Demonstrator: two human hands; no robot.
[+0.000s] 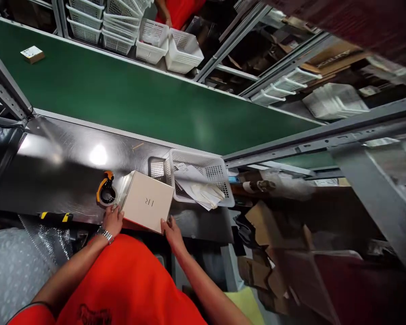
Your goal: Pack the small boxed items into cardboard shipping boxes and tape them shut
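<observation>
A beige square box [145, 203] with dark lettering on its lid is at the near edge of the metal worktable. My left hand [113, 221], with a metal watch at the wrist, grips its near left corner. The near right corner is held between the thumb and fingers of my right hand [173, 234]; some fingers are hidden behind the box. Left of the box is an orange and black tape dispenser [102, 191]. A white plastic basket [228, 189] stands right of the box, with papers [188, 173] and a whitish glove [206, 194] in it.
Beyond the worktable [71, 135] runs a green conveyor belt [128, 90] carrying a small carton [32, 54]. White baskets [184, 52] line its far side, near another person's hand [168, 21]. A black-and-yellow handle [56, 217] and bubble wrap [16, 266] are at left.
</observation>
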